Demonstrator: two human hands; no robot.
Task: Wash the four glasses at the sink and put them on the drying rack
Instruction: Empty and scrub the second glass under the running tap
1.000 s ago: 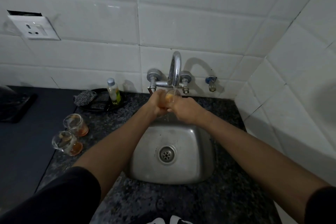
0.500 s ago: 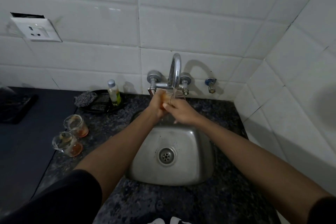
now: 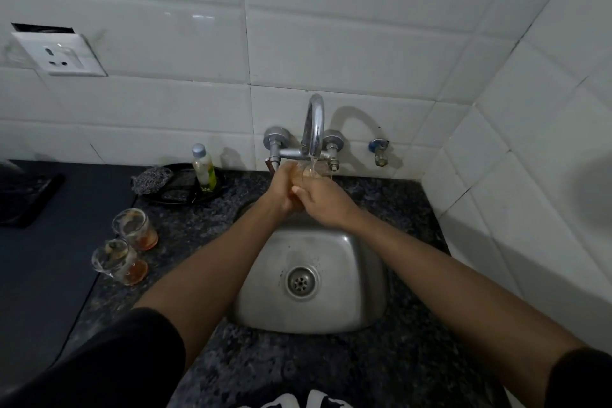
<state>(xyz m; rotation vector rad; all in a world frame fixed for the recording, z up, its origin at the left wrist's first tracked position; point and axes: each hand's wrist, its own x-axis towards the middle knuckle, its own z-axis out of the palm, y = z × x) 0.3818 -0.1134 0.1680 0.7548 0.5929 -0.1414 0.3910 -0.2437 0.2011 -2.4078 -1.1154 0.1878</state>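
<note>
Rinsing a glass (image 3: 311, 172) under the running tap (image 3: 314, 122), both hands' grip wraps it; two dirty glasses (image 3: 127, 243) wait leftward, likely next.

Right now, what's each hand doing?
Left hand: grips the glass under the running tap.
Right hand: curled round the same glass.

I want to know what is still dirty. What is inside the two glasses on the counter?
Both glasses hold an orange-brown residue at the bottom and smears on their walls. How deep it is cannot be judged.
</note>
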